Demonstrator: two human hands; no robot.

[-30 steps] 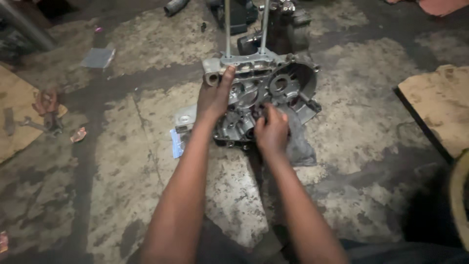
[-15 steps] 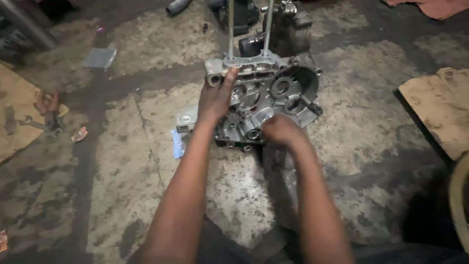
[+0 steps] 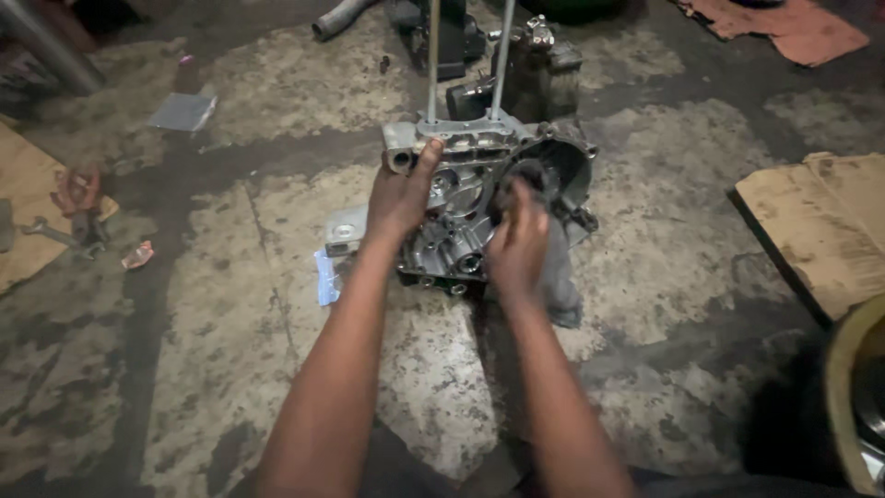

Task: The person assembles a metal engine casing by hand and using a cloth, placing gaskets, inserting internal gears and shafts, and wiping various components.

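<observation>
A grey metal engine crankcase half lies on the stained concrete floor, with two long steel studs standing up from its far edge. My left hand rests flat on the case's left side, thumb up against the upper rim. My right hand holds a dark grey rag and presses it into the round cavity on the case's right side. The rag hangs down over the near right corner of the case.
A small metal part and a blue scrap lie left of the case. Cardboard sheets lie right and far left, with a wrench. More engine parts stand behind. A round rim is at the right edge.
My right hand has moved with the rag from the case's near middle up and right into the round cavity. My left hand has stayed on the left side.
</observation>
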